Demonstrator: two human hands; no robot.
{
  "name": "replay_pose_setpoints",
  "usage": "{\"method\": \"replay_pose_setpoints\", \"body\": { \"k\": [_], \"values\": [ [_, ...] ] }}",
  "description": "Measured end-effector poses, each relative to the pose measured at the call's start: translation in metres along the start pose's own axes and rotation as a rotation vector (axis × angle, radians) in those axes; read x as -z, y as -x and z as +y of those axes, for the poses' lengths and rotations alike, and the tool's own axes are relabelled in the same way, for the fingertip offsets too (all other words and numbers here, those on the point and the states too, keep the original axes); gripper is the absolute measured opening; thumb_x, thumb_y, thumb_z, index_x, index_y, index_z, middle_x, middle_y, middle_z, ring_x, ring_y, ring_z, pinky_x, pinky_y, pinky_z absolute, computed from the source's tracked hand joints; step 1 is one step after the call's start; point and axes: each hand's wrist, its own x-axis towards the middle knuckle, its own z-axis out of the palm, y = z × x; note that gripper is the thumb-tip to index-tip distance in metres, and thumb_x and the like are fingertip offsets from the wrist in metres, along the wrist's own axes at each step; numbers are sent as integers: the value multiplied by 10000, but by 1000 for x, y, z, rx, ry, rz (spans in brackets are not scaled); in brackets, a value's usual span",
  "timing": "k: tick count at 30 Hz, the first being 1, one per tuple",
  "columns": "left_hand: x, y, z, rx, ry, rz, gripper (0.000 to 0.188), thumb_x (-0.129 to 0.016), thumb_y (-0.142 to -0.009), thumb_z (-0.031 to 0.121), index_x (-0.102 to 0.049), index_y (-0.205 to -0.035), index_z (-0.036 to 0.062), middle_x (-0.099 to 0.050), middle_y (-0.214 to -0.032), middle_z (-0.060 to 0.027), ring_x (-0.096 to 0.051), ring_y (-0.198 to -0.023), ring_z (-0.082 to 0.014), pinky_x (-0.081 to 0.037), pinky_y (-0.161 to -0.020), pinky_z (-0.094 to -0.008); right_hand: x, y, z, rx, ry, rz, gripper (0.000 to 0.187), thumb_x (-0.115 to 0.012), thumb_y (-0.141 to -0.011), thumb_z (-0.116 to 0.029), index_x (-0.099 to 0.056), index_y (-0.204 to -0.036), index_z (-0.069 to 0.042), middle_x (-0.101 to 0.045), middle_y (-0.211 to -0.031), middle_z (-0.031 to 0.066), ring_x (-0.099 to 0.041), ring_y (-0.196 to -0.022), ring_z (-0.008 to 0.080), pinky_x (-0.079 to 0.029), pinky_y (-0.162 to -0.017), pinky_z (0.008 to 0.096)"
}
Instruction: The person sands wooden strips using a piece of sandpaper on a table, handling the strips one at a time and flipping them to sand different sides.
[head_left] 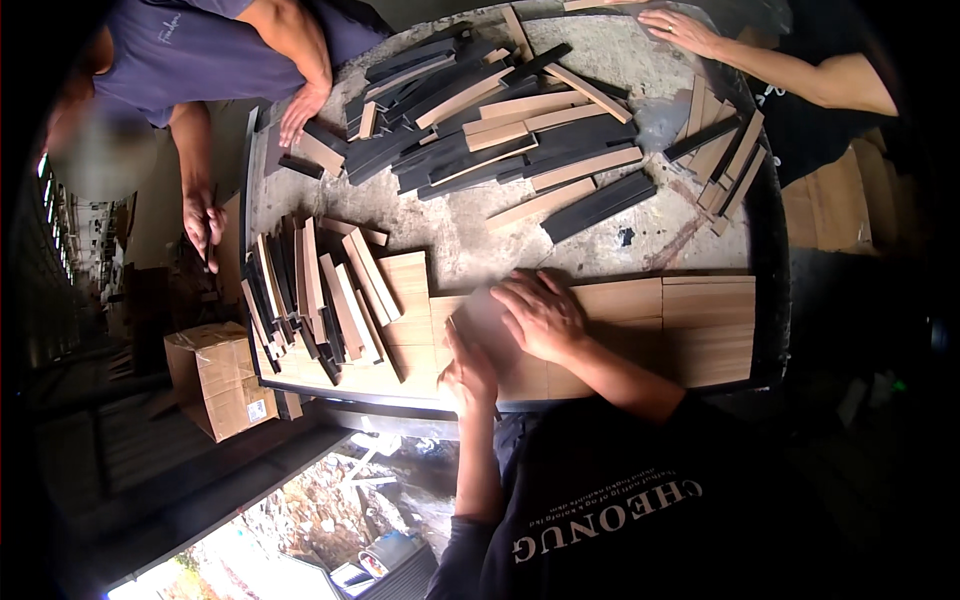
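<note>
Near the table's front edge, a thin flat greyish-brown piece, smeared by motion, is tilted over a row of pale wooden panels. My left hand is closed at its left edge, fingers pointing away from me. Against its upper right side lies my right hand, fingers stretched and slightly apart. What the piece is exactly I cannot make out. To the left, several narrow wood strips with black sides lie piled across the panels.
A large heap of black and wood-faced strips covers the far middle of the worn table. A smaller pile sits at the far right. Co-workers' hands rest at the far left and far right. A cardboard box stands left.
</note>
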Motion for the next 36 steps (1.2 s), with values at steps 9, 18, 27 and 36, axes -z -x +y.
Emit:
{"method": "replay_pose_setpoints", "body": {
  "k": [9,18,27,36],
  "values": [
    [35,-5,-5,-270,-38,63,442,-508,-886,220,-491,-1311,98,-598,-605,-119,-591,-457,-290,-503,-490,-399,-2,1,0,-7,32,4,403,-619,-829,-259,-560,-1208,-135,-559,-1237,37,-486,-1211,186,-312,-1058,399],
    [-5,-2,12,-224,-139,5,586,-496,-897,283,-338,-1401,28,-646,-647,-157,-576,-405,-293,-487,-447,-395,2,0,-1,15,37,-11,386,-613,-826,-257,-579,-1184,-116,-563,-1237,34,-463,-1234,192,-297,-1067,404],
    [6,-108,32,-275,-127,160,624,-518,-870,289,-311,-1400,34,-625,-616,-182,-610,-508,-311,-469,-489,-425,1,-2,-4,31,33,20,370,-573,-852,-281,-575,-1189,-129,-567,-1200,36,-459,-1233,206,-296,-1054,416],
    [8,-71,54,-391,-186,111,618,-494,-873,279,-307,-1393,4,-641,-634,-160,-639,-569,-322,-496,-481,-401,-5,4,1,32,133,43,337,-560,-864,-284,-604,-1158,-126,-568,-1211,22,-463,-1227,176,-290,-1064,411]
  ]
}}
